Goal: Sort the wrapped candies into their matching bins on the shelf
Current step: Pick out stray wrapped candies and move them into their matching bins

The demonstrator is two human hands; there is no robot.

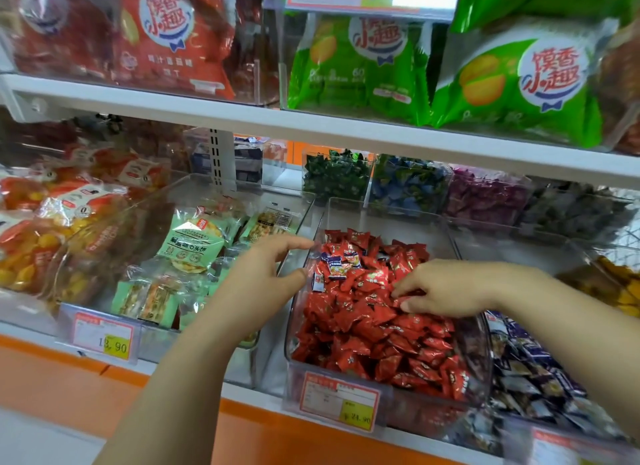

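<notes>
Where the lower shelf starts at the left, orange packs (31,243) fill one bin. Beside it, a clear bin (194,187) holds about five green packs (190,243) and has a price tag (104,338) on its front.

Two hands are in view. The left hand (259,277) hangs over the gap before the red bin (292,326). Its fingers are spread and loosely bent and hold nothing, and the forefinger and thumb tips are just beside that bin's left rim. Just past those tips, three blue-white candies (337,265) lie on the far-left part of the heap of red candies (363,333) that fills the red bin. None of them touches the left fingers.

The right hand (446,288) rests on the middle of the heap. Its thumb and forefinger pinch one red candy (403,296), and its other fingers are curled. The blue-white candies lie to the left of it, apart from its fingertips. A second tag (341,402) hangs on the red bin's front.

Behind, four small bins stand in a row: green (336,177), blue (408,187), purple (485,198) and grey (571,211). At the right, a bin of navy candies (530,371) sits against the red bin, with yellow candies (616,288) beyond it.

On the shelf above are two red bags (173,38), the left one blurred, then two green bags (519,80).
</notes>
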